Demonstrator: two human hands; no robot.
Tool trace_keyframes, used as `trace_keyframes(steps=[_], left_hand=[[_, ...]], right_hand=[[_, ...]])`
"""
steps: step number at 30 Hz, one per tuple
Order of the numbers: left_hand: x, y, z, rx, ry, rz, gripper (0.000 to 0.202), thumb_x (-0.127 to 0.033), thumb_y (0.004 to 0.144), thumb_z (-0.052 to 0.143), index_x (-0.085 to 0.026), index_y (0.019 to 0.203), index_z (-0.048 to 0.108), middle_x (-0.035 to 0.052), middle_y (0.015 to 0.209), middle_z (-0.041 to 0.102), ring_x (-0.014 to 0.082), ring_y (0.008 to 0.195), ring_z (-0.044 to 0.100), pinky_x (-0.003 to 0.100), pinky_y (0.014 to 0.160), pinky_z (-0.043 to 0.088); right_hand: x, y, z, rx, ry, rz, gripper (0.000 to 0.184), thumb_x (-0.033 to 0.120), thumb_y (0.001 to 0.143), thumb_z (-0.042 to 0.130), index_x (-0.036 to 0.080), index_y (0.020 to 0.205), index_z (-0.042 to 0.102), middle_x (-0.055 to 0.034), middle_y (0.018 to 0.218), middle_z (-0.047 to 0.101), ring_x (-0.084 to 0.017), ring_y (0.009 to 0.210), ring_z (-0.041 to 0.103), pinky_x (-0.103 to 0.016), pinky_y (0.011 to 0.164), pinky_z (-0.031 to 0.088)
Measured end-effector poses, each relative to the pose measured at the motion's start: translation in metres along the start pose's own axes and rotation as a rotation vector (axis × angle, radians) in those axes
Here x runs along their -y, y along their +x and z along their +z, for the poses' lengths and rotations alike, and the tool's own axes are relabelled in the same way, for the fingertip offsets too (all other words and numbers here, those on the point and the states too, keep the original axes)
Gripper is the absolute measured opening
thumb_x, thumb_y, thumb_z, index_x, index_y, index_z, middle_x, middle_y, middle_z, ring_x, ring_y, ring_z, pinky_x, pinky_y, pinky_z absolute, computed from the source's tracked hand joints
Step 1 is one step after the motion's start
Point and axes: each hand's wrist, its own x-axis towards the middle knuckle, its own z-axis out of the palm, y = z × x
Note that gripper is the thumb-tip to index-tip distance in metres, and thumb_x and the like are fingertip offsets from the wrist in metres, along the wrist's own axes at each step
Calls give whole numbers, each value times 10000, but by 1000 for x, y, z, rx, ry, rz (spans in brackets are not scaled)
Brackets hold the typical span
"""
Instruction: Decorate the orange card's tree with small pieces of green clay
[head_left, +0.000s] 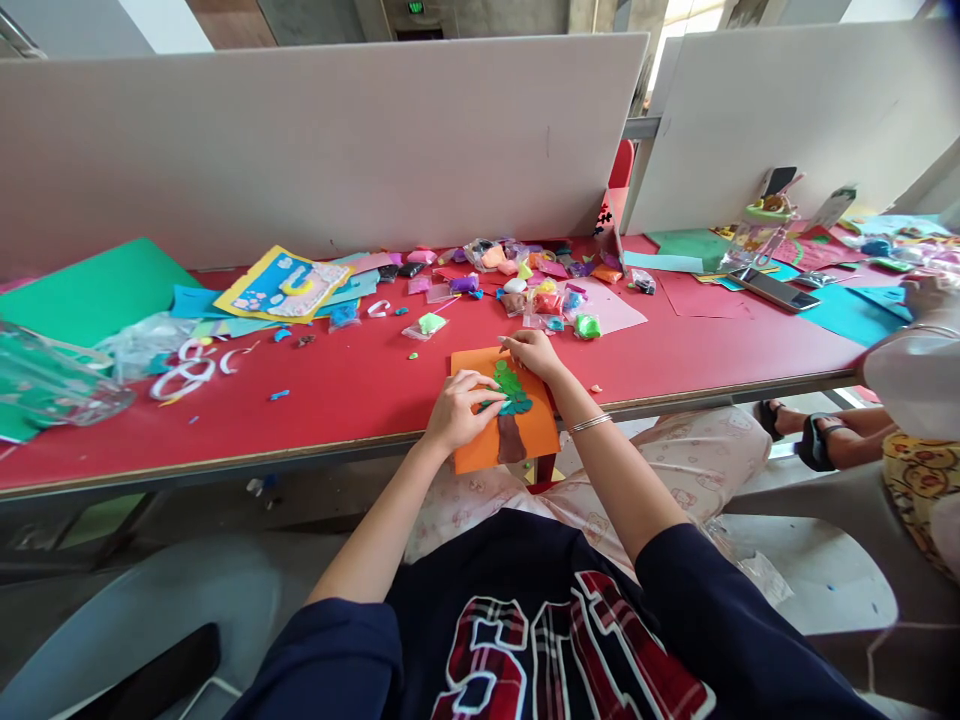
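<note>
An orange card (pixel 471 457) lies at the table's front edge, partly over my lap. On it is a clay tree with a brown trunk (pixel 511 440), dark teal leaves (pixel 519 404) low down and bright green leaves (pixel 509 377) above. My left hand (pixel 459 408) rests on the card's left side, fingers stretched and slightly apart, with the tips touching the leaves. At the card's top edge, my right hand (pixel 534 354) has its fingers bent and drawn together just above the green leaves. Whatever those fingertips hold, if anything, is too small to make out.
Several packets of coloured clay (pixel 547 300) are spread along the back of the red table (pixel 360 390). White-handled scissors (pixel 182 378) and a clear plastic cup (pixel 67 375) lie left. A phone (pixel 774 289) lies right, near another person's arm (pixel 919 345). White partitions (pixel 337 150) stand behind.
</note>
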Motion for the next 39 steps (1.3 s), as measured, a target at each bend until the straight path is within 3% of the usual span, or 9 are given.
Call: trace_keyframes(steps=[24, 34, 39], left_hand=[[0, -1, 3, 30, -10, 16, 118, -285, 851, 653, -252, 860, 766, 59, 921, 697, 212, 917, 581, 409, 848, 529], [1, 0, -5, 63, -209, -83, 213, -315, 890, 566, -237, 898, 763, 67, 926, 710, 203, 903, 626, 384, 847, 548], [-1, -2, -12, 56, -316, -167, 198, -268, 842, 566, -217, 892, 750, 68, 922, 719, 216, 927, 637, 382, 869, 544]], right_hand=[[-3, 3, 0, -9, -40, -23, 267, 335, 824, 588, 130, 663, 647, 15, 529, 546, -85, 500, 476, -210, 527, 358], [-8, 5, 2, -7, -76, -33, 298, 362, 834, 568, 134, 661, 651, 8, 521, 557, -94, 496, 477, -219, 521, 359], [-8, 5, 2, -3, -68, -40, 295, 358, 832, 566, 142, 644, 638, 11, 516, 539, -95, 499, 480, -219, 524, 358]])
